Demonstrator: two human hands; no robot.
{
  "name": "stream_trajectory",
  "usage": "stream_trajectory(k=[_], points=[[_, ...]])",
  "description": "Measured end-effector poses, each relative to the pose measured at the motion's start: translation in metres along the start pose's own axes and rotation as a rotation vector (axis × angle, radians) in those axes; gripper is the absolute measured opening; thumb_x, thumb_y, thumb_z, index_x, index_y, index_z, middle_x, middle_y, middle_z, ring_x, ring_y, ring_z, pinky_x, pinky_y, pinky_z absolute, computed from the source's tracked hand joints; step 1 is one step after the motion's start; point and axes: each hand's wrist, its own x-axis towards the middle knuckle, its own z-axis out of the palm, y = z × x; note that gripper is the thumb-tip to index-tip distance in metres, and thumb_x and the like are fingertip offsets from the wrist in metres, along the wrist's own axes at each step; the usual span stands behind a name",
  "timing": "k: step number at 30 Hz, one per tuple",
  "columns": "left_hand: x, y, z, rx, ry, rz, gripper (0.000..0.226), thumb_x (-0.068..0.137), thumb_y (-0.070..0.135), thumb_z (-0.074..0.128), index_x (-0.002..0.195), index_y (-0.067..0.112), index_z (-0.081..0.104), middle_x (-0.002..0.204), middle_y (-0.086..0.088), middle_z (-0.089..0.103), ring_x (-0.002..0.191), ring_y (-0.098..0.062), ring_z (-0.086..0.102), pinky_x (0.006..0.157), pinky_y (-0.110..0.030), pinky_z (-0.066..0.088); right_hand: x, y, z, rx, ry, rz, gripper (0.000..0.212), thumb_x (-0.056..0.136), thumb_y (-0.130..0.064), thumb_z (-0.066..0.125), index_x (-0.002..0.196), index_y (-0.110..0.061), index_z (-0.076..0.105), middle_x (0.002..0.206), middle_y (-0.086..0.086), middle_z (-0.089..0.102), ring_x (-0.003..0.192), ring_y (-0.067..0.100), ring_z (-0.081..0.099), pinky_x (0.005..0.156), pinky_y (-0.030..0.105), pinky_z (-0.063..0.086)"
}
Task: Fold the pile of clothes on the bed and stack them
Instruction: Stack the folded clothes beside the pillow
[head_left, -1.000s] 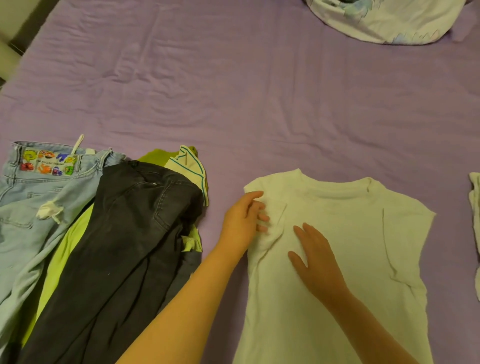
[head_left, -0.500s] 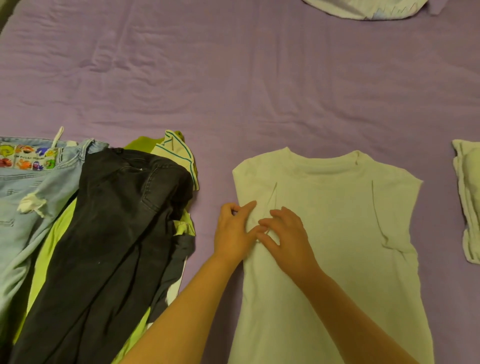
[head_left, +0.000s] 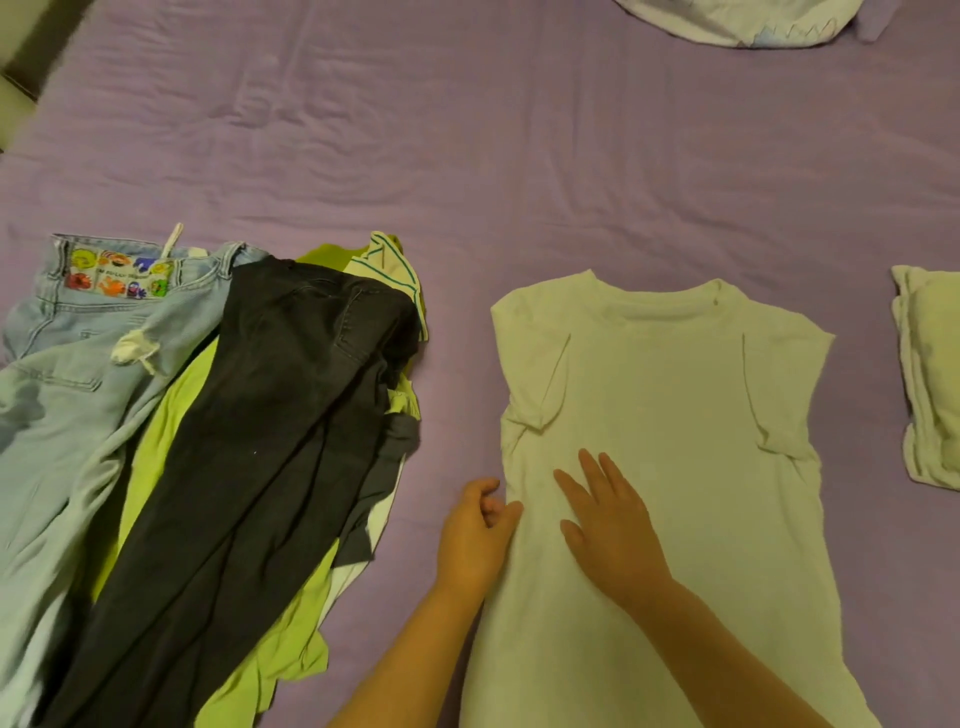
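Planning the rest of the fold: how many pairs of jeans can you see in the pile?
2: light blue jeans at the pile's left edge, and dark jeans draped over the middle, atop a lime-green garment. More may be hidden underneath.

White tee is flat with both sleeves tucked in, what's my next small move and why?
Probably grip the white T-shirt's left edge with your left hand, which sits curled right there, and fold that side inward. Both sleeves already lie folded in, and your right hand lies flat on the cloth to pin it.
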Motion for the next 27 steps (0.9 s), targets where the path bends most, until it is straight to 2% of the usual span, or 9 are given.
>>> stream_trajectory(k=[4,7,9,13,16,19,22,25,27], points=[[-0.04,-0.034,-0.001,0.061,-0.087,-0.139,0.011,0.088,0.032,0.066,0.085,0.024,0.058,0.07,0.008,0.056,0.064,-0.005,0.054,0.059,-0.014,0.044,-0.051,0.002,0.02,-0.002,-0.037,-0.035,0.058,0.099,-0.035,0.04,0.151,-0.03,0.012,0.159,0.005,-0.002,0.147,0.029,-0.005,0.118,0.041,0.002],[-0.069,-0.053,0.002,0.043,0.085,-0.157,0.033,0.083,0.038,0.071,0.071,0.019,0.047,0.065,0.007,0.049,0.059,-0.011,0.046,0.057,-0.026,0.039,-0.084,0.009,0.03,-0.019,0.014,-0.056,0.062,0.087,-0.031,0.066,0.143,-0.023,0.04,0.152,0.012,0.031,0.14,0.035,0.028,0.11,0.051,0.027],[-0.086,-0.058,0.004,0.008,0.176,-0.167,0.041,0.081,0.038,0.073,0.069,0.018,0.04,0.063,0.005,0.04,0.057,-0.011,0.037,0.055,-0.027,0.033,-0.102,0.016,0.039,-0.053,0.024,-0.044,0.064,0.088,-0.034,0.064,0.145,-0.025,0.037,0.154,0.011,0.028,0.141,0.033,0.028,0.11,0.052,0.029],[-0.117,-0.058,0.011,-0.052,0.003,-0.192,0.018,0.085,0.019,0.07,0.092,0.013,0.055,0.087,0.0,0.059,0.08,-0.018,0.056,0.072,-0.033,0.047,-0.127,0.042,0.057,-0.069,-0.084,-0.014,0.058,0.101,-0.043,0.028,0.15,-0.035,0.0,0.159,-0.002,-0.012,0.147,0.02,-0.012,0.118,0.039,-0.001],[-0.135,-0.062,0.012,0.057,0.035,-0.136,0.021,0.092,0.015,0.062,0.111,0.007,0.059,0.104,-0.002,0.062,0.092,-0.019,0.056,0.075,-0.027,0.042,-0.148,0.055,0.055,-0.049,-0.11,-0.026,0.055,0.102,-0.04,0.029,0.151,-0.034,0.005,0.16,-0.001,-0.008,0.147,0.019,-0.007,0.118,0.037,0.0],[-0.151,-0.069,0.005,0.149,0.294,-0.08,0.019,0.093,0.025,0.059,0.089,0.006,0.06,0.089,-0.019,0.064,0.081,-0.035,0.057,0.059,-0.031,0.032,-0.169,0.073,0.053,-0.057,-0.104,0.003,0.051,0.102,-0.038,0.029,0.151,-0.033,0.014,0.161,-0.002,0.001,0.148,0.018,-0.001,0.117,0.037,0.004],[-0.158,-0.074,-0.006,0.343,0.349,-0.16,0.029,0.093,0.035,0.059,0.077,0.011,0.054,0.074,-0.01,0.057,0.075,-0.035,0.054,0.06,-0.037,0.037,-0.187,0.092,0.05,-0.05,-0.026,0.043,0.044,0.103,-0.033,0.031,0.147,-0.029,0.032,0.158,-0.002,0.018,0.147,0.02,0.007,0.117,0.036,0.009],[-0.157,-0.072,0.001,0.627,0.307,-0.158,0.014,0.091,0.024,0.057,0.098,0.011,0.06,0.095,-0.011,0.063,0.086,-0.032,0.055,0.069,-0.038,0.044,-0.2,0.117,0.048,0.08,0.265,0.168,0.034,0.098,-0.018,0.048,0.13,-0.014,0.057,0.146,0.016,0.041,0.141,0.038,0.026,0.113,0.048,0.023],[-0.155,-0.069,0.019,0.793,0.346,-0.001,0.027,0.089,0.014,0.056,0.115,0.013,0.061,0.114,-0.014,0.06,0.101,-0.035,0.053,0.077,-0.04,0.043,-0.205,0.132,0.05,0.22,0.288,0.31,0.041,0.097,-0.013,0.05,0.138,-0.013,0.048,0.151,0.017,0.032,0.141,0.037,0.024,0.113,0.048,0.023]])
